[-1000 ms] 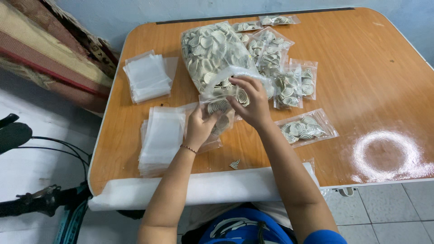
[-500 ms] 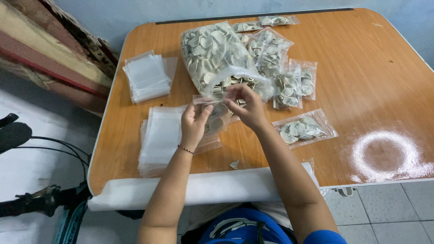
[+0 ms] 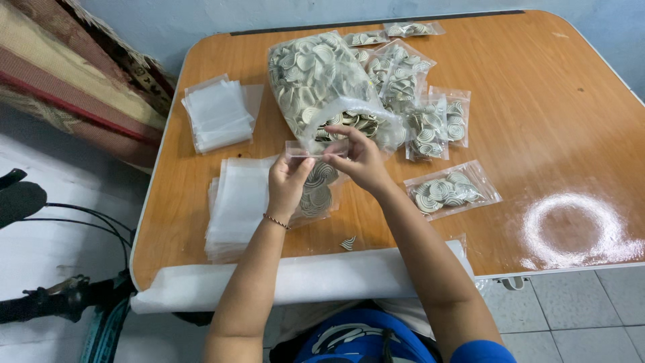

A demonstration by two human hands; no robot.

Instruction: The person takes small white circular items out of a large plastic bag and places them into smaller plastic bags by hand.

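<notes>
My left hand and right hand pinch the top edge of 1 small clear bag of swirl-patterned pieces, mid-table. At 12 o'clock, touching my right fingers, sits the big open bag; at 9, empty bags; at 3, a filled packet.

Clear small bag holds cream-and-dark swirl-striped pieces, seemingly; orange-brown wooden table; white bag stack.

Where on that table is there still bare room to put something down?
The right half of the table is bare, beyond the small filled bags, and a strip runs between the two stacks of empty bags. It is crowded mid-table around the big bag and both hands.
</notes>
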